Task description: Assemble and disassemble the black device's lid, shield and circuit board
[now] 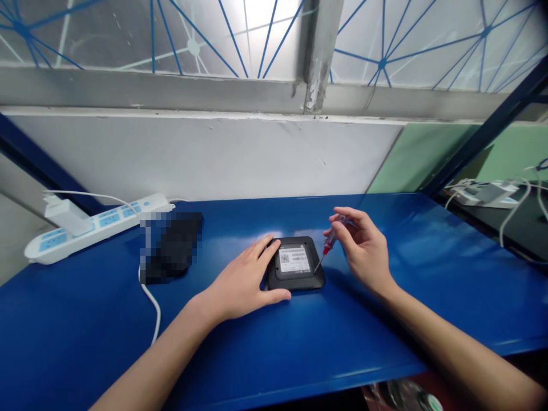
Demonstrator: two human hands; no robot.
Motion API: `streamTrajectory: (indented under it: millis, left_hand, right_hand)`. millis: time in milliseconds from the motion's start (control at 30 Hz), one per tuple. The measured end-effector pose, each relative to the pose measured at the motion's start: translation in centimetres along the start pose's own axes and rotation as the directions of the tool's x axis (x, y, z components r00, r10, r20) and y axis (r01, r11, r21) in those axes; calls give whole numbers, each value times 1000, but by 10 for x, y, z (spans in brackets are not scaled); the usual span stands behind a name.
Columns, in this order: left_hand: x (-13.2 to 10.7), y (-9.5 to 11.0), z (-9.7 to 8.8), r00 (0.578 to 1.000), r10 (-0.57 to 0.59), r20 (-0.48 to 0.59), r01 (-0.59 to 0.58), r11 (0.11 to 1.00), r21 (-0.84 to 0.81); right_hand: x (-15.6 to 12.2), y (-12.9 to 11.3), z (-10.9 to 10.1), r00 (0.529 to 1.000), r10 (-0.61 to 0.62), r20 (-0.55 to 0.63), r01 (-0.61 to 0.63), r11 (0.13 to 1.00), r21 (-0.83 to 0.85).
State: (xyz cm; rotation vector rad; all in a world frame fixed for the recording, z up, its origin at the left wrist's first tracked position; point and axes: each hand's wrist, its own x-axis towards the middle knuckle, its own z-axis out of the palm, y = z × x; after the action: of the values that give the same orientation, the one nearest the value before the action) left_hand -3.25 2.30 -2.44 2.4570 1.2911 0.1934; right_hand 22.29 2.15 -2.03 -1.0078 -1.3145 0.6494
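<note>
A flat black square device [295,282] with rounded corners lies on the blue table, its white printed label facing up. My left hand [242,279] holds it by the left side, fingers along the far left corner and thumb at the front edge. Pinched between the thumb and fingers of my right hand [363,245] is a screwdriver [329,244] with a clear and red handle. It leans down to the left, and the tip of its thin shaft meets the device near the label's lower right corner. Whether a screw sits under the tip is too small to tell.
On the left, a white power strip [109,220] carries a white plug-in adapter [71,217] with a white cable [152,302]. A blurred-out dark object [173,248] lies beside it. The blue table [257,365] ends at a wall; cables and white devices [492,193] sit at far right.
</note>
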Motion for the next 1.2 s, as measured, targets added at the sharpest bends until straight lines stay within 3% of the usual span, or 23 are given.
streamTrajectory:
  millis: [233, 333, 500, 600, 700, 800, 867, 967, 1200]
  left_hand:
    - [-18, -16, 3, 995, 57, -83, -55, 998, 18]
    - [-36, -29, 3, 981, 75, -179, -65, 996, 61]
    - [-76, -57, -3, 898, 233, -372, -193, 971, 143]
    - [-85, -57, -8, 872, 248, -422, -205, 968, 144]
    - [-69, -35, -7, 897, 167, -408, -155, 986, 63]
    - [-37, -9, 0, 958, 70, -280, -75, 997, -9]
    - [-16, 2, 6, 973, 64, -220, -74, 997, -36]
    - [7, 8, 12, 987, 69, -144, -80, 994, -72]
    - [19, 10, 18, 986, 19, -168, -41, 990, -131]
  right_hand:
    - [-10, -2, 7, 997, 39, 63, -43, 997, 68]
    - [-11, 0, 8, 997, 30, 70, -35, 997, 62]
    - [-10, 1, 6, 996, 23, 82, -27, 999, 40]
    - [-10, 2, 5, 994, 22, 104, -24, 1000, 18]
    - [-9, 3, 6, 994, 12, 106, -16, 999, 34]
    - [-9, 1, 7, 997, -9, 80, 3, 998, 69]
    - [-8, 0, 7, 997, -19, 73, 12, 996, 85]
    - [-8, -1, 6, 996, -3, 88, -4, 997, 81]
    - [3, 3, 0, 999, 38, 25, -39, 998, 51]
